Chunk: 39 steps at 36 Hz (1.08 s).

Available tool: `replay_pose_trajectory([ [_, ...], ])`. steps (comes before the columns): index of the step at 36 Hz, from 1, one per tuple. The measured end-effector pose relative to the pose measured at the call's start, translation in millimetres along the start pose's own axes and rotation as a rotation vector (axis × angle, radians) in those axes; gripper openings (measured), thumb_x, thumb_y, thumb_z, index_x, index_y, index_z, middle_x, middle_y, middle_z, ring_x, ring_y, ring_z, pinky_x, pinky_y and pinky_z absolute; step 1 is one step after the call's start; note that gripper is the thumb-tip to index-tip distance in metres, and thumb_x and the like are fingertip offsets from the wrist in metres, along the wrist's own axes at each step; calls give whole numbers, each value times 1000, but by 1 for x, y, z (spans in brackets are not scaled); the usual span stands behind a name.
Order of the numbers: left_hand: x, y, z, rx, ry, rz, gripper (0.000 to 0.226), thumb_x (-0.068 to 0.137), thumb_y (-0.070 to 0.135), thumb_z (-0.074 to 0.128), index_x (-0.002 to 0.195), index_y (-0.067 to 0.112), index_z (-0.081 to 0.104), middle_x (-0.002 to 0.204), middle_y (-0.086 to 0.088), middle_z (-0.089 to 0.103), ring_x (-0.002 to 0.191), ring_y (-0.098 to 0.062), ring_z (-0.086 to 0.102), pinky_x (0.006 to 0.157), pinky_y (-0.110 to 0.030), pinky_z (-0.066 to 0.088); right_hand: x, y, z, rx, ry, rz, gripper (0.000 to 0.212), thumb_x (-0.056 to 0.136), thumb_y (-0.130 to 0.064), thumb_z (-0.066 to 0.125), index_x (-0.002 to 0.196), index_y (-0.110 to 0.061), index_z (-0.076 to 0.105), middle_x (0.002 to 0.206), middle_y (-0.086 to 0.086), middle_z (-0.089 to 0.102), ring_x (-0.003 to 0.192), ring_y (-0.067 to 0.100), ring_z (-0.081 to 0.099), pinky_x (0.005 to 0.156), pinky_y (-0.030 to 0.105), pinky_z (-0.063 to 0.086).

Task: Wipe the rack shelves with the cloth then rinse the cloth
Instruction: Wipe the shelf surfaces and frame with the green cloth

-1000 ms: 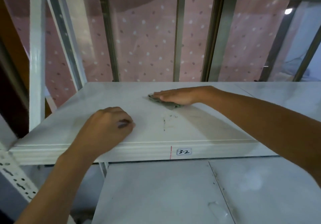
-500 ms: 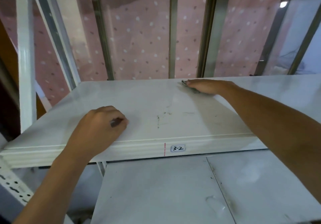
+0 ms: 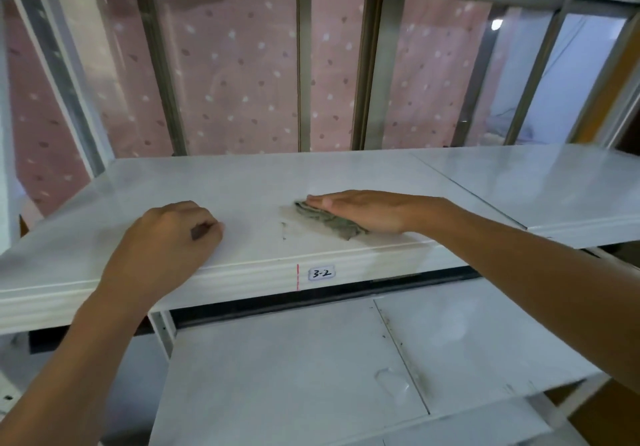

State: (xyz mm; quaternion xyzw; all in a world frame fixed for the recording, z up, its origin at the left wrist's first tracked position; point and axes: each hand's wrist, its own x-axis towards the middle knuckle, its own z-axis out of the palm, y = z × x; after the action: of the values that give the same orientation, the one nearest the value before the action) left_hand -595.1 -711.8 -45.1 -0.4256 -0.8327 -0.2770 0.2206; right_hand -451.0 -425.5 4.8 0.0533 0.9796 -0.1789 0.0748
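A white rack shelf (image 3: 242, 189) labelled "3-2" on its front edge fills the middle of the view. A grey-green cloth (image 3: 329, 220) lies flat on it near the front edge. My right hand (image 3: 363, 210) presses down on the cloth with flat fingers, covering most of it. Resting on the shelf's front left part is my left hand (image 3: 166, 238), its fingers curled into a loose fist with nothing in it. A small dark smudge (image 3: 284, 231) marks the shelf just left of the cloth.
A second white shelf panel (image 3: 554, 182) adjoins on the right. A lower shelf (image 3: 294, 369) with a wet patch and dirt along its seam lies below. Grey window frames (image 3: 304, 65) and a pink dotted curtain stand behind. A rack upright (image 3: 52, 65) rises at the left.
My right hand has slid the cloth from the shelf's back edge toward the front, close to the smudge. My left hand has stayed in place.
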Motion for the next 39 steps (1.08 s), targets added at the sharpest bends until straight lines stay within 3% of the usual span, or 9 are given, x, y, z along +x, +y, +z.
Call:
replay_pose_trajectory([
  [6, -2, 0, -3, -9, -8, 16, 18, 94, 20, 66, 79, 14, 75, 83, 0, 69, 72, -27, 65, 72, -45, 57, -27, 48, -12, 25, 162, 315, 87, 77, -88, 6, 151, -47, 24, 158, -9, 32, 140, 20, 35, 114, 46, 26],
  [14, -4, 2, -3, 9, -2, -4, 20, 93, 20, 66, 76, 14, 72, 78, 0, 65, 68, -28, 61, 67, -41, 55, -78, 106, -20, 100, 370, 709, 74, 92, -77, 19, 150, -35, 37, 157, 4, 36, 140, 28, 36, 116, 44, 21],
  [18, -5, 3, -2, 15, -7, -11, 21, 94, 21, 66, 76, 13, 72, 77, -1, 62, 67, -28, 58, 65, -39, 52, -91, 102, -13, 166, 477, 795, 82, 78, -89, 26, 133, -35, 56, 139, 10, 55, 118, 30, 54, 106, 44, 37],
  [20, -5, 4, -2, 21, 5, -5, 21, 94, 19, 67, 74, 12, 71, 76, -2, 62, 67, -30, 57, 64, -38, 50, -98, 90, -9, 144, 474, 791, 64, 92, -75, 27, 129, -33, 56, 139, 13, 54, 119, 33, 53, 104, 43, 37],
  [23, -4, 5, -1, 39, 2, -19, 26, 94, 21, 65, 70, 11, 68, 73, -3, 58, 65, -29, 51, 62, -36, 44, -103, 73, -1, 39, 443, 749, 62, 102, -59, 20, 146, -22, 43, 148, 12, 46, 131, 34, 45, 107, 41, 32],
  [29, -3, 4, -2, 5, -27, -50, 33, 97, 28, 58, 68, 12, 62, 70, 0, 50, 65, -29, 52, 62, -34, 41, -91, 5, 20, -56, 439, 701, 49, 108, -37, 17, 154, -19, 21, 158, 13, 28, 139, 35, 32, 110, 45, 28],
  [31, -4, 5, -2, -53, -33, -89, 32, 98, 29, 57, 73, 12, 68, 74, -1, 56, 69, -28, 55, 65, -35, 44, -76, -22, 31, -129, 415, 624, 56, 105, -48, 11, 154, -22, 21, 158, 14, 28, 139, 37, 33, 111, 48, 27],
  [35, -4, 5, -10, -288, 72, -175, 24, 99, 28, 58, 96, 13, 77, 95, -2, 72, 87, -24, 64, 79, -31, 48, -33, -68, 57, -148, 404, 490, 98, 83, -80, -10, 155, -22, 23, 158, 11, 30, 144, 33, 28, 117, 50, 22],
  [39, -8, -1, -29, -469, 154, -266, 23, 99, 21, 57, 97, 11, 78, 92, 0, 75, 89, -20, 66, 80, -24, 42, -2, -122, 83, -193, 406, 346, 98, 85, -79, -7, 155, -19, 23, 157, 9, 29, 143, 30, 28, 117, 49, 22],
])
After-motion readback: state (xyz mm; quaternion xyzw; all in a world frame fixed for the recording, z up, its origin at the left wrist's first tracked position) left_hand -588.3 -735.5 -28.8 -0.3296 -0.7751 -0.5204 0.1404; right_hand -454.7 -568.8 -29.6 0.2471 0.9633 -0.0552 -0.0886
